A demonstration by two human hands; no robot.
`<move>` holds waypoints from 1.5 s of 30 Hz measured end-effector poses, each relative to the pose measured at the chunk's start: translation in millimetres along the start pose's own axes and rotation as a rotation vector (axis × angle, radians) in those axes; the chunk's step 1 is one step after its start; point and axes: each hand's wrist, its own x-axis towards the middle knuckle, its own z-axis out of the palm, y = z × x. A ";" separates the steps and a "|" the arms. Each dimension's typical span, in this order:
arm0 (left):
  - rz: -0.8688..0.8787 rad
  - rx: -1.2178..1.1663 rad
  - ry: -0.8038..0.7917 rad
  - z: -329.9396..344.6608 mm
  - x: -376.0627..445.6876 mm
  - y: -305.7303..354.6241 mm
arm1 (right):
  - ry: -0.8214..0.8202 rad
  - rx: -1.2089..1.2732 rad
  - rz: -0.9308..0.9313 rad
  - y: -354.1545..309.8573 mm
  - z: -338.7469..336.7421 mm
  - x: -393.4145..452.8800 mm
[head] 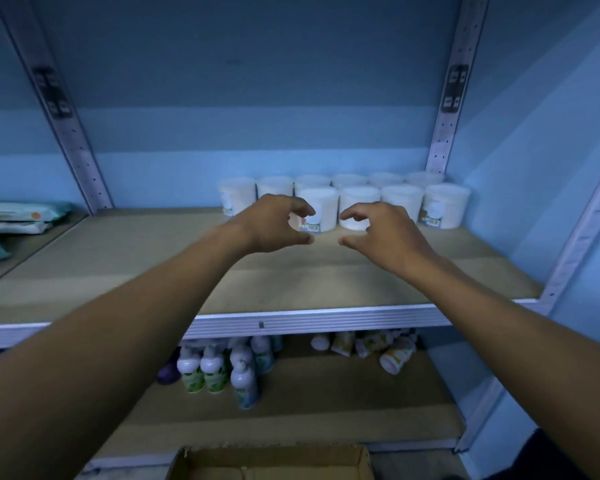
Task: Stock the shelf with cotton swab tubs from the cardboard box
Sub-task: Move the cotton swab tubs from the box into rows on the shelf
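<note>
Ten tubs (317, 209) on the shelf (291, 282): six at its back, four in front. Two hands above it, left (274, 223) and right (381, 233). One box (271, 462) below. Bottles (219, 365) under the shelf too blurred to count.

Scene is dimly lit and blue-tinted; the wall (257, 64) toward 12 o'clock is darkest. Soft blur is seen throughout. The uprights (447, 109) are bowed by wide-angle distortion at 10 and 2 o'clock.
</note>
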 end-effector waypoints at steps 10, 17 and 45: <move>0.040 0.108 -0.079 6.7 -123.9 -27.9 | -0.080 0.101 -0.062 -41.3 44.9 -96.6; 0.090 0.022 -0.048 28.9 -183.8 -41.5 | -0.099 0.082 -0.116 -54.5 65.3 -136.8; -0.491 -0.086 -0.617 206.2 -337.4 -145.9 | -0.937 -0.060 0.098 -64.2 262.6 -289.2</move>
